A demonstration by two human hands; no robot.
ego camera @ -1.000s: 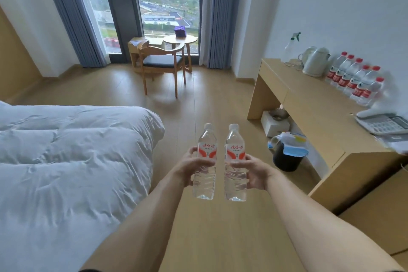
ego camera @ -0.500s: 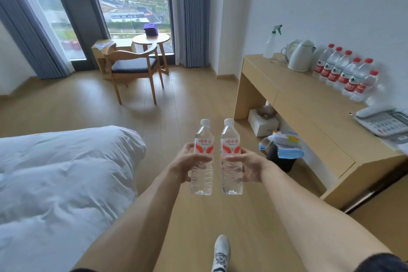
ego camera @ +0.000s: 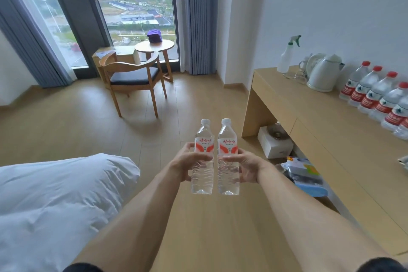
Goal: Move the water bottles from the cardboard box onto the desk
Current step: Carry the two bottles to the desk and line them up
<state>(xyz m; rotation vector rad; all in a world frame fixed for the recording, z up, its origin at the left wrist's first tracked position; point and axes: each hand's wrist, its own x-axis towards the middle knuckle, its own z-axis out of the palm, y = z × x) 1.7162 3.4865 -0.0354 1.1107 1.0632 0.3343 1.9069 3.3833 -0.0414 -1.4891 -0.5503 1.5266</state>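
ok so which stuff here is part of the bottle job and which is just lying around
Part of the job:
left bottle, held by the left hand
right bottle, held by the right hand
desk
bottle row standing on the desk

Just lying about:
kettle
spray bottle
chair
round table
bed

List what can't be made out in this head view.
- Cardboard box: nowhere in frame.
- Row of red-capped bottles on the desk: cut off by the right edge, count unknown.
- Small print on the held bottles' labels: too small.
- Bin contents: blurred.
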